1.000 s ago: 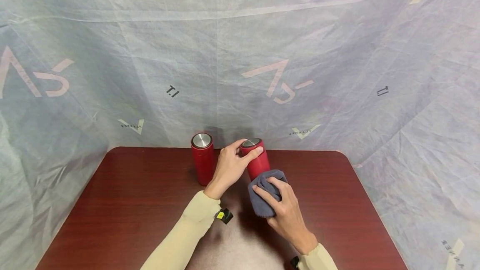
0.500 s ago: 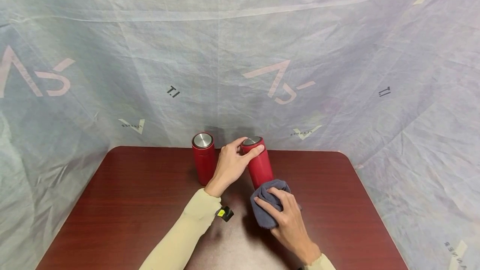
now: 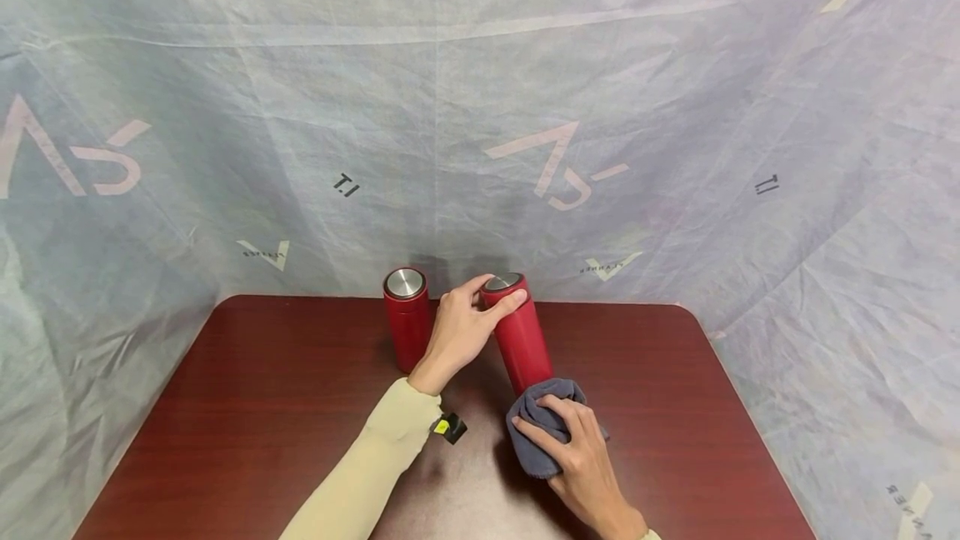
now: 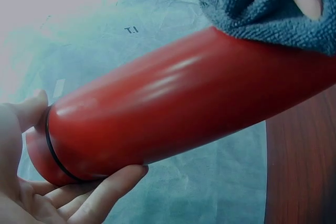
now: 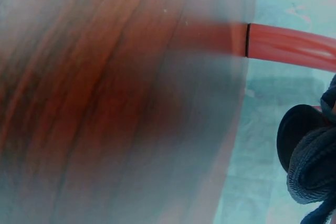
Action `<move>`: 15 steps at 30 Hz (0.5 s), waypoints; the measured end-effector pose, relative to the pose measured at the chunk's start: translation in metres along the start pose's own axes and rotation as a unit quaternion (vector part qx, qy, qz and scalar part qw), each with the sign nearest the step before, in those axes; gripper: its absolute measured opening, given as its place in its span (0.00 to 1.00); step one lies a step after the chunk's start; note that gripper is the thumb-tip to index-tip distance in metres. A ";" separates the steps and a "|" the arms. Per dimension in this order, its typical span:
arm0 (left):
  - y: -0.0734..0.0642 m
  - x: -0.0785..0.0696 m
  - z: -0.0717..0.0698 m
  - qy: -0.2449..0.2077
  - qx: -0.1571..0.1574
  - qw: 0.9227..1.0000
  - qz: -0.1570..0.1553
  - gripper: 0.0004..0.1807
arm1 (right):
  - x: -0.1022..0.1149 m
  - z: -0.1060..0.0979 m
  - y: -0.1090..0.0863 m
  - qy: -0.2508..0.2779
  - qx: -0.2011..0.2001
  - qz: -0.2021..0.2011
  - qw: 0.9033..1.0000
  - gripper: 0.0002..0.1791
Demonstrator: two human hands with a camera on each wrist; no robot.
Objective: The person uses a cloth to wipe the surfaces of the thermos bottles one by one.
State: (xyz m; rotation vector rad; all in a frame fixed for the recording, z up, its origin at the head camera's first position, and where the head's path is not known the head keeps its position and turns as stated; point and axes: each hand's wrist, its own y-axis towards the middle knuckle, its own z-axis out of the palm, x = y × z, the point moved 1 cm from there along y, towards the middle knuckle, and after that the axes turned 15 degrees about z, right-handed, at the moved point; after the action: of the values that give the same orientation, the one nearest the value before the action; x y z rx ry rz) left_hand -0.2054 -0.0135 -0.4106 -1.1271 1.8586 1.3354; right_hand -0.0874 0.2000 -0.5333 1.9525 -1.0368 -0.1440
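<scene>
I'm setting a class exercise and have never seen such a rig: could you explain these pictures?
There is no machine: a person works bare-handed. The wide picture comes from a head camera, the two close ones from wrist cameras. On the red-brown table stands one red flask with a silver top. The left grip holds a second red flask, tilted, by its silver-topped end; the right grip holds a grey-blue cloth against it near the other end.

Upright red flask [image 3: 407, 325] on a reddish-brown table [image 3: 285, 407], grey lettered sheeting [image 3: 450, 90] behind and at both sides.
</scene>
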 end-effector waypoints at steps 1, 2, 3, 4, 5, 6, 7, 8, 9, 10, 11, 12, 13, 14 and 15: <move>0.000 0.000 0.000 0.000 0.000 1.000 -0.001 0.39 | 0.000 0.000 0.000 0.002 -0.002 -0.001 1.000 0.19; 0.000 0.000 0.000 0.000 0.000 1.000 -0.002 0.39 | 0.000 0.000 -0.001 0.003 -0.003 -0.001 1.000 0.19; 0.000 0.000 0.000 0.000 0.000 1.000 -0.003 0.39 | 0.000 0.000 -0.001 0.003 -0.005 -0.001 1.000 0.18; 0.000 0.000 -0.001 0.002 -0.001 1.000 -0.003 0.39 | 0.001 0.000 0.000 0.004 -0.008 -0.002 1.000 0.18; -0.001 -0.001 -0.001 0.003 0.000 1.000 -0.004 0.39 | 0.001 0.000 0.000 0.004 -0.010 -0.003 1.000 0.18; -0.001 -0.001 -0.001 0.004 0.001 1.000 -0.004 0.39 | 0.001 0.000 0.000 0.005 -0.013 -0.003 1.000 0.18; -0.001 -0.002 -0.001 0.005 0.001 1.000 -0.004 0.40 | 0.002 0.001 0.001 0.005 -0.015 -0.003 1.000 0.18; -0.001 -0.002 -0.001 0.006 0.001 1.000 -0.004 0.40 | 0.002 0.001 0.001 0.005 -0.017 -0.003 1.000 0.18; -0.001 -0.003 -0.002 0.008 0.000 1.000 -0.004 0.40 | 0.003 0.001 0.002 0.006 -0.018 -0.003 1.000 0.18; -0.001 -0.004 -0.002 0.008 0.000 1.000 -0.004 0.39 | 0.003 0.001 0.003 0.007 -0.020 -0.003 1.000 0.18; -0.001 -0.004 -0.002 0.009 0.000 1.000 -0.003 0.40 | 0.004 0.001 0.004 0.007 -0.021 -0.002 1.000 0.18; -0.001 -0.005 -0.002 0.010 -0.001 1.000 -0.002 0.40 | 0.005 0.001 0.005 0.008 -0.022 -0.001 1.000 0.17; -0.001 -0.005 -0.002 0.010 -0.001 1.000 -0.002 0.39 | 0.005 0.001 0.006 0.009 -0.023 -0.001 1.000 0.17; -0.002 -0.006 -0.002 0.009 -0.001 1.000 -0.001 0.40 | 0.006 0.001 0.007 0.010 -0.024 0.000 1.000 0.17; -0.002 -0.006 -0.002 0.011 0.000 1.000 -0.001 0.40 | 0.006 0.001 0.007 0.011 -0.025 0.001 1.000 0.17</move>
State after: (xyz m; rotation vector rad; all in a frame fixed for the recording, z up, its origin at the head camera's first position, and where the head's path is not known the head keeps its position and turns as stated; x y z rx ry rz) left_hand -0.2008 -0.0141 -0.4057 -1.1468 1.8722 1.3275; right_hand -0.0885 0.1932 -0.5265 1.9044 -1.0109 -0.1465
